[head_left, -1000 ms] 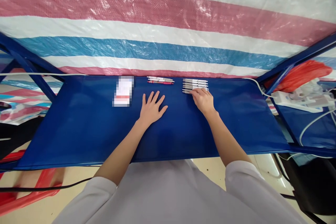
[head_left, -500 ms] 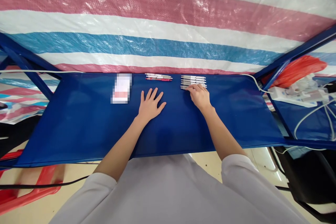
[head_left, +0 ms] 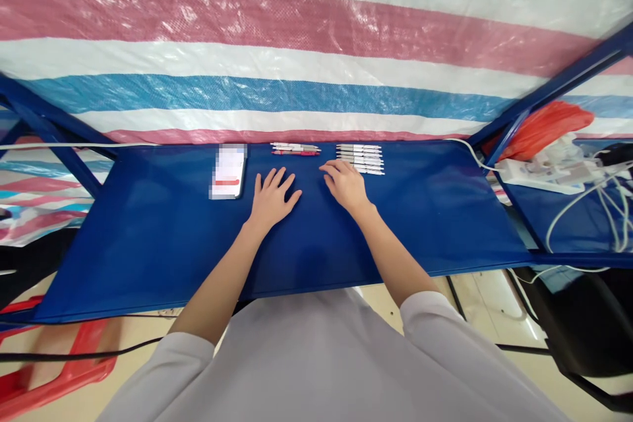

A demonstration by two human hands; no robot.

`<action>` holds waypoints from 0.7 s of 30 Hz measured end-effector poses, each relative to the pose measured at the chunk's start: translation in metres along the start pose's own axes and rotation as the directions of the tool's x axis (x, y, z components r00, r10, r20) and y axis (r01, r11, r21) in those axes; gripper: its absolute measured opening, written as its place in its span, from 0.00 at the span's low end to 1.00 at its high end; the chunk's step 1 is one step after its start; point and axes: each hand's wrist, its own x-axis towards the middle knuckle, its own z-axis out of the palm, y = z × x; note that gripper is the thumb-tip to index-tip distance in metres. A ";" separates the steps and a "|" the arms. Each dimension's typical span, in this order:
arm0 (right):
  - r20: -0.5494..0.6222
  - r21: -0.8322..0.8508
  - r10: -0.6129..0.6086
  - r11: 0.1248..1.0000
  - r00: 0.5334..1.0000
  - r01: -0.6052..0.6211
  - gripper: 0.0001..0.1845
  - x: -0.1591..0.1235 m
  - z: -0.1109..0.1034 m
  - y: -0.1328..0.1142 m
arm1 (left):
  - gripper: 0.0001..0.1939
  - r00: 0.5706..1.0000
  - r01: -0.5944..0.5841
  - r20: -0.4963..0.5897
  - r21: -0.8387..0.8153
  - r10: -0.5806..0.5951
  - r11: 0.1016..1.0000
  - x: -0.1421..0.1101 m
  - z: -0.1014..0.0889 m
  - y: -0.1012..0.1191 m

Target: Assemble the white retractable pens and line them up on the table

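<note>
My left hand (head_left: 271, 198) lies flat on the blue table (head_left: 158, 244), fingers spread, holding nothing. To its left is a phone (head_left: 231, 171) with a blurred screen. Beyond its fingertips lies a small group of pens, a red pen (head_left: 297, 153) nearest me and white pens (head_left: 291, 146) behind it. My right hand (head_left: 347, 186) is just left of a row of several white pens (head_left: 368, 157) and covers the left ends of the nearest ones. Its fingers are loosely bent and slightly apart, with nothing seen in them.
A striped plastic sheet (head_left: 297, 26) hangs along the table's back edge. Blue frame posts (head_left: 544, 95) stand at both sides. On the right are a white power strip (head_left: 539, 176), cables and a red plastic bag (head_left: 548, 128). A red stool (head_left: 84, 356) is at lower left.
My right hand has let go of the nearest pen in the row and moved left, uncovering the row's right ends. My left hand stays spread on the table. The camera view has shifted slightly.
</note>
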 end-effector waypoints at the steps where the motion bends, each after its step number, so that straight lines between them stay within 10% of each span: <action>1: -0.005 0.001 0.012 1.000 1.000 -0.012 0.16 0.000 0.005 -0.007 | 0.24 1.000 0.003 -0.009 0.011 -0.003 1.000 -0.001 -0.001 -0.004; 9: 0.009 0.012 0.009 1.000 1.000 -0.009 0.21 -0.010 0.044 -0.032 | 0.24 0.998 -0.050 -0.039 0.078 0.054 0.996 -0.010 0.004 -0.019; 21: -0.056 0.034 -0.042 0.998 0.998 0.044 0.21 -0.014 0.049 -0.030 | 0.25 1.000 -0.028 0.007 0.070 0.028 0.997 -0.008 0.000 -0.019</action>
